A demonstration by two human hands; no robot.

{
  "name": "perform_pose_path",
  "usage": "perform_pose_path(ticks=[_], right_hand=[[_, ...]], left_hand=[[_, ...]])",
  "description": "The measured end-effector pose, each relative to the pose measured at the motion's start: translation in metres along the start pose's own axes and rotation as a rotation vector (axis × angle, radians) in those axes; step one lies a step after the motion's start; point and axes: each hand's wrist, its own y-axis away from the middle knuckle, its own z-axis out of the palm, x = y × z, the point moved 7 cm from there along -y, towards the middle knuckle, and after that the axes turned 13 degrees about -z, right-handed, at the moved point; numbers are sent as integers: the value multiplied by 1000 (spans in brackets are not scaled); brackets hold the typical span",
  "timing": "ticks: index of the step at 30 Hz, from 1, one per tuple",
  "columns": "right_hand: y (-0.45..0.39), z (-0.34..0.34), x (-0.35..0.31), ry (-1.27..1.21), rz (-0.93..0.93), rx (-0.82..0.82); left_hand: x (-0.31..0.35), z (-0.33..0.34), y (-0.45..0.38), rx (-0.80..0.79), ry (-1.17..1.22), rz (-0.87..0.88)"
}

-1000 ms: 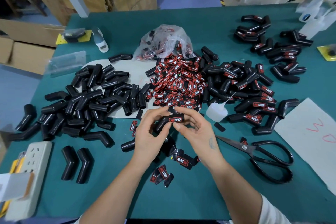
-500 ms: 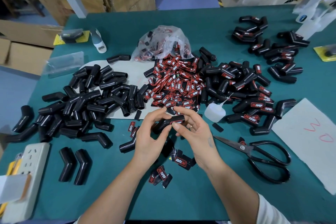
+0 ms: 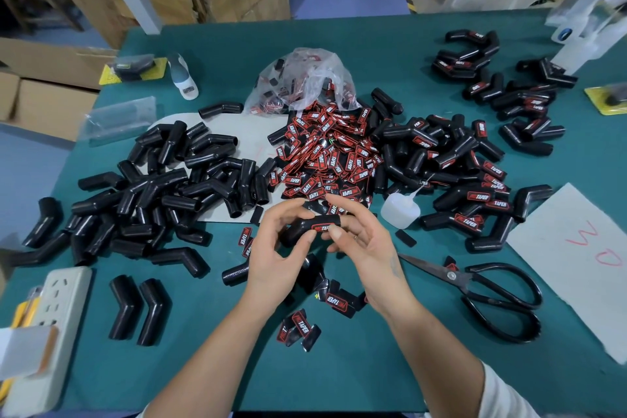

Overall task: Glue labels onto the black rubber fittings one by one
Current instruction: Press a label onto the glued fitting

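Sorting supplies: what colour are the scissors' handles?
Black, seen best in the head view: the scissors lie on the green table.

Between the fingers (image 3: 334,233): black fitting (image 3: 302,231), red-and-black white-lettered label (image 3: 323,226). Beyond them, red-black labels (image 3: 325,153); green table (image 3: 339,363) beneath.

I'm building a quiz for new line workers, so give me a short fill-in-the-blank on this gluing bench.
1. Both hands hold one black fitting whose label reads ____.
2. The scissors lie on the person's ____ side.
3. The loose labels spill from a clear ____ bag.
4. The table is covered in ____ cloth.

Missing words: TAPER; right; plastic; green
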Motion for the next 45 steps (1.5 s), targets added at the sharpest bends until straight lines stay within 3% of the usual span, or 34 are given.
perform_pose_path(ticks=[17,27,37,45], right_hand=[[-1,2,-4,106,-36,-46],[0,-3,-6,235,-90,65],[1,-6,-4,215,-85,102],[-2,-3,0,255,-80,62]], left_hand=[[-7,-2,-6,-64,88,-144],[4,-5,-3,-2,-19,44],[2,-4,-2,15,17,6],[0,-3,-2,25,-139,73]])
